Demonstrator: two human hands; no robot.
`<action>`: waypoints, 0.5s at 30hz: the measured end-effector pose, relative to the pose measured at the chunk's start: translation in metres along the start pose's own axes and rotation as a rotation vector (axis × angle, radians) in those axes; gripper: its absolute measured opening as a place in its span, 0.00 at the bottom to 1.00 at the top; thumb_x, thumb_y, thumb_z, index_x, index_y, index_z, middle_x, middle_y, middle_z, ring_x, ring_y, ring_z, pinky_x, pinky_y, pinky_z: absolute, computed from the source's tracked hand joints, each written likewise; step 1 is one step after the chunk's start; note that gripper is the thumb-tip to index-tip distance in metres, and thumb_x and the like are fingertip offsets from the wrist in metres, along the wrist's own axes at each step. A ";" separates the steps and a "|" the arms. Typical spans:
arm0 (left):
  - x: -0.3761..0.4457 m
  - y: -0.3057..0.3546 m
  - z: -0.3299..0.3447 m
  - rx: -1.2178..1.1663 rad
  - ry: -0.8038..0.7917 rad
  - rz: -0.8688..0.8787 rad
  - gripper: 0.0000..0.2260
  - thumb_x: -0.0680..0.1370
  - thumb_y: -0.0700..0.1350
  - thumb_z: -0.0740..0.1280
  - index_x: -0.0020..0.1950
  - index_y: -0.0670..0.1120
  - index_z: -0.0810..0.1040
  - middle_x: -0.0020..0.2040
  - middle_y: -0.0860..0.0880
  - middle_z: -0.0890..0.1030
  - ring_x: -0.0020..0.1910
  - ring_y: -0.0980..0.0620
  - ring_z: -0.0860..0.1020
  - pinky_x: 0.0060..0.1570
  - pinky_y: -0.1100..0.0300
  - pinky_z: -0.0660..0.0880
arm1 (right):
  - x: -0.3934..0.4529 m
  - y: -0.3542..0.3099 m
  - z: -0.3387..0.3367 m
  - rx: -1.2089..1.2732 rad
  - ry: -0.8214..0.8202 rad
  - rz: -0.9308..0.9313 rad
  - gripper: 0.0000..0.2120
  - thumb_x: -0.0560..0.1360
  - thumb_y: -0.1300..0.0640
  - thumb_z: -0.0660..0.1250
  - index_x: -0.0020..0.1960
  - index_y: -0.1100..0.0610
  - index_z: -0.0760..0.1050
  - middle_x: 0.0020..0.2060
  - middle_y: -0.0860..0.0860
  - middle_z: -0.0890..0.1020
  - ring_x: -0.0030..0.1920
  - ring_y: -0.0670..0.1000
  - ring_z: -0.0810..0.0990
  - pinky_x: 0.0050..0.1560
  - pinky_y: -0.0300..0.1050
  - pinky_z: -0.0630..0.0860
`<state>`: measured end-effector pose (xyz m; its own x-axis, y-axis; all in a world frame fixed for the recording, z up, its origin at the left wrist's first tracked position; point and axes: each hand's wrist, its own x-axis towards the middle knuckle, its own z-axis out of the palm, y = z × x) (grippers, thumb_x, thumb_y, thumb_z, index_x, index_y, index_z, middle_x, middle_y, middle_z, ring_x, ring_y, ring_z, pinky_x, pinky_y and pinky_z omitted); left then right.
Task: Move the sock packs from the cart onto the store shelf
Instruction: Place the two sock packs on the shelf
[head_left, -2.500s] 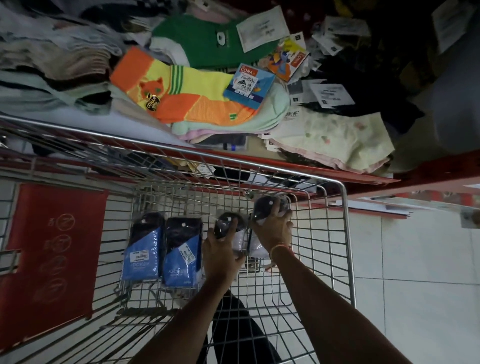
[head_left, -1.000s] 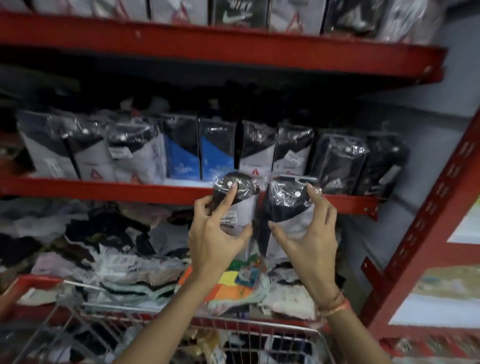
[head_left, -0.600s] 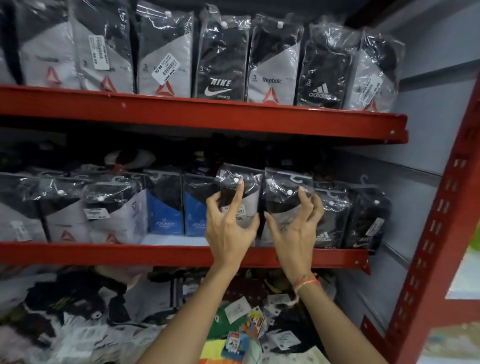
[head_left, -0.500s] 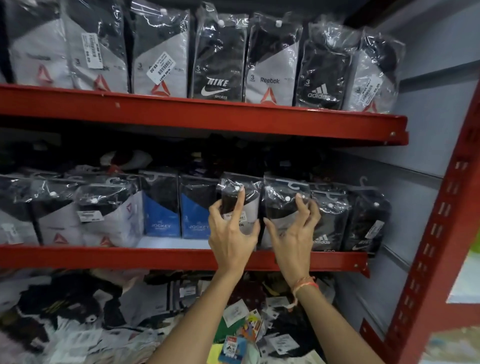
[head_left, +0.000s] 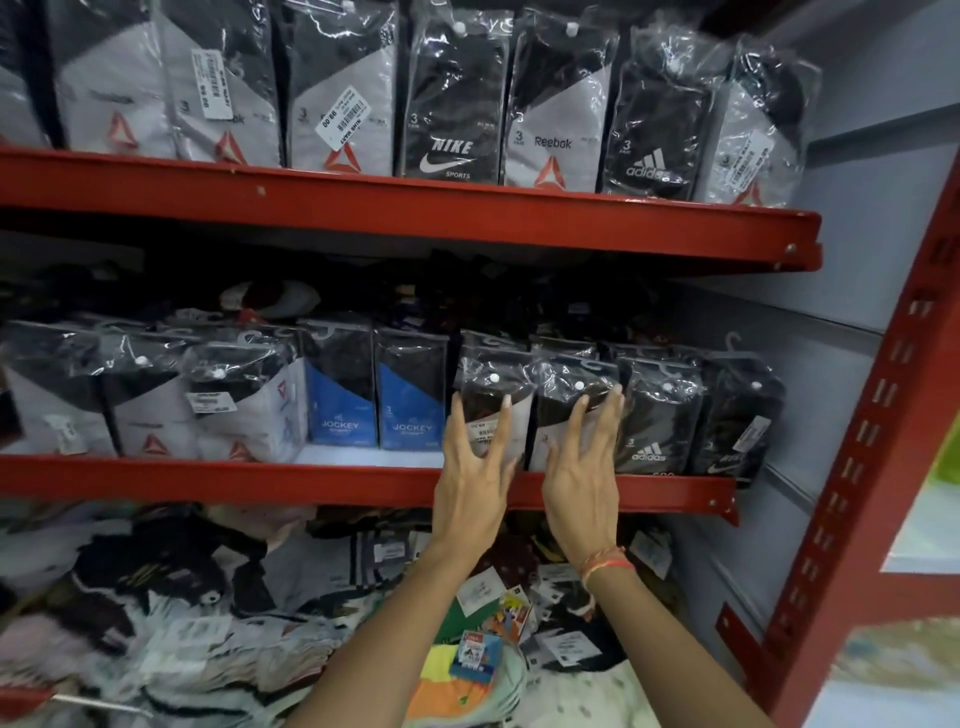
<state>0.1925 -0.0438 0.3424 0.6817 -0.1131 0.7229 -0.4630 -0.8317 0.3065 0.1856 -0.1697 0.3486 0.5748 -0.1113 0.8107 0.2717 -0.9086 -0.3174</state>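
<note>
Sock packs (head_left: 493, 410) (head_left: 571, 410) stand upright on the middle shelf (head_left: 311, 480), between Jockey and adidas packs; left hand (head_left: 475, 483) and right hand (head_left: 584, 480) press spread, flat fingers on 2 fronts, likely squaring the row.

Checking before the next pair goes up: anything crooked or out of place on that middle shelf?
One thing: the left Reebok pack leans sideways instead of standing square. The two packs under the left hand and right hand stand upright between the Jockey packs and the Adidas pack.
</note>
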 end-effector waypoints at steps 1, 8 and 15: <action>-0.005 -0.004 -0.001 0.019 -0.021 0.012 0.27 0.79 0.57 0.48 0.76 0.57 0.42 0.77 0.36 0.42 0.74 0.37 0.54 0.50 0.51 0.81 | -0.003 -0.001 -0.001 -0.017 -0.014 -0.007 0.28 0.81 0.62 0.57 0.76 0.67 0.48 0.75 0.68 0.41 0.77 0.64 0.41 0.71 0.60 0.68; -0.070 -0.027 -0.040 0.104 -0.121 -0.001 0.27 0.79 0.57 0.47 0.74 0.45 0.60 0.74 0.38 0.61 0.74 0.41 0.59 0.70 0.43 0.62 | -0.065 -0.023 -0.012 -0.049 -0.083 0.080 0.24 0.81 0.56 0.57 0.74 0.65 0.61 0.77 0.65 0.48 0.78 0.63 0.48 0.67 0.60 0.72; -0.165 -0.066 -0.062 0.116 -0.226 -0.033 0.26 0.81 0.55 0.45 0.71 0.42 0.67 0.67 0.40 0.73 0.66 0.42 0.71 0.64 0.49 0.71 | -0.170 -0.062 -0.007 0.010 -0.243 0.121 0.22 0.81 0.53 0.57 0.72 0.62 0.66 0.77 0.60 0.54 0.77 0.60 0.57 0.53 0.55 0.81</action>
<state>0.0759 0.0632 0.2411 0.8104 -0.1930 0.5531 -0.3796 -0.8922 0.2448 0.0657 -0.0968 0.2343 0.7717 -0.1178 0.6250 0.1969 -0.8902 -0.4108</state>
